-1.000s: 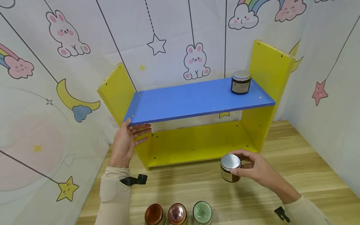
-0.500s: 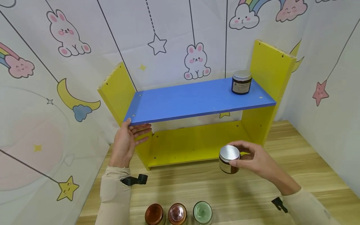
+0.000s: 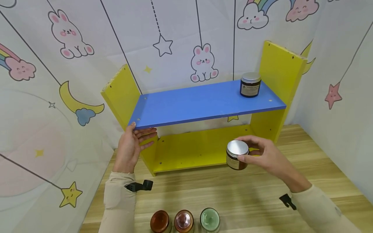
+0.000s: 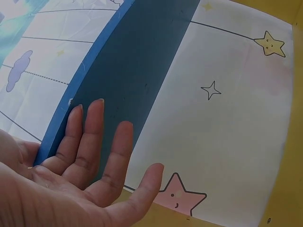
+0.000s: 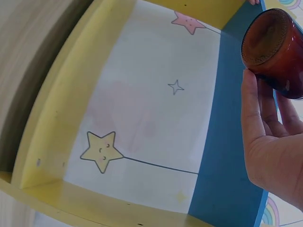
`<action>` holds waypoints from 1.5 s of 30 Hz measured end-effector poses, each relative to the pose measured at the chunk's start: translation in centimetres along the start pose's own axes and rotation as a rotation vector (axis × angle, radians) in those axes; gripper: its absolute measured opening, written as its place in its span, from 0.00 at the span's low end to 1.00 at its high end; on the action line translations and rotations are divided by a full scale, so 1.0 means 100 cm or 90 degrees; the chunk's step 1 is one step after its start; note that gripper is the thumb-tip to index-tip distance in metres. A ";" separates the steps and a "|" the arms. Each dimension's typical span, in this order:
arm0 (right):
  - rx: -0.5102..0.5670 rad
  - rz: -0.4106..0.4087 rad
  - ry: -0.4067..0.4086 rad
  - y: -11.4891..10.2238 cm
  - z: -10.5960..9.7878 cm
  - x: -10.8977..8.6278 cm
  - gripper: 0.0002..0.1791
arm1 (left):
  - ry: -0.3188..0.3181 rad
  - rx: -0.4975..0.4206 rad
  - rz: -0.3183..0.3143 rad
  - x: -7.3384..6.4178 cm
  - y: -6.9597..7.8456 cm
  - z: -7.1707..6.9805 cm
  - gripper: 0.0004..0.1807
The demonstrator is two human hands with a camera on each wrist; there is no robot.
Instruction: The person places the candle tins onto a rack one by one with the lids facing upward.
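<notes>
My right hand (image 3: 266,158) grips an amber glass jar (image 3: 233,161) with a silver lid and paper label, thumb in front and fingers behind. The jar is upright, raised in front of the lower yellow board; its round base (image 5: 267,35) shows in the right wrist view. At the left front corner of the blue shelf board (image 3: 186,106), my left hand (image 3: 128,149) holds the edge. Its thumb lies on top, and the other fingers (image 4: 120,146) extend loosely underneath. A similar lidded jar (image 3: 250,85) stands on the blue board's right end.
The shelf unit has yellow side panels (image 3: 281,71) and a yellow bottom board (image 3: 201,149), standing on a wood-grain table (image 3: 186,187). Near the front are two reddish-brown glass jars (image 3: 160,221) and a green one (image 3: 209,220). A patterned cloth (image 3: 180,19) hangs behind.
My right hand has lifted the lidded jar higher, toward the blue board. My left hand has stayed at the board's corner.
</notes>
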State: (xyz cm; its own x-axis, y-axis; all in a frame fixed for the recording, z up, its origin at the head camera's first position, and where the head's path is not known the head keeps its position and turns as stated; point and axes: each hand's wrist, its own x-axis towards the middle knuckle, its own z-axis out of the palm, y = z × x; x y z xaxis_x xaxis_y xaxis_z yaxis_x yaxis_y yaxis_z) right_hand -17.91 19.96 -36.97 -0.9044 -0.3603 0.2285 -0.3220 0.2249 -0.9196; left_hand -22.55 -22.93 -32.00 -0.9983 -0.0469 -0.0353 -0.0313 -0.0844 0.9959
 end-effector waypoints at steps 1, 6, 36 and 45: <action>0.004 0.003 -0.001 -0.002 -0.001 0.001 0.25 | 0.000 0.000 0.000 0.000 0.000 0.000 0.32; 0.006 0.010 -0.001 -0.011 -0.003 0.007 0.26 | 0.000 -0.003 0.001 0.000 0.000 0.000 0.32; -0.108 0.006 0.078 -0.052 -0.019 0.038 0.27 | 0.001 -0.005 0.002 -0.001 0.000 0.001 0.31; -0.088 0.022 0.105 -0.067 -0.019 0.047 0.27 | -0.002 -0.003 0.008 -0.001 0.000 0.001 0.31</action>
State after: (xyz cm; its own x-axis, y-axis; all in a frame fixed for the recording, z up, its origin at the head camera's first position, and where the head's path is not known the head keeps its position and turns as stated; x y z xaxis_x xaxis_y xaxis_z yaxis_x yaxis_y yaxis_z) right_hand -20.54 18.48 -29.12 -0.9456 -0.1998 0.2567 -0.3146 0.3612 -0.8778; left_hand -22.48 -22.86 -32.00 -0.9987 -0.0454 -0.0224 -0.0183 -0.0889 0.9959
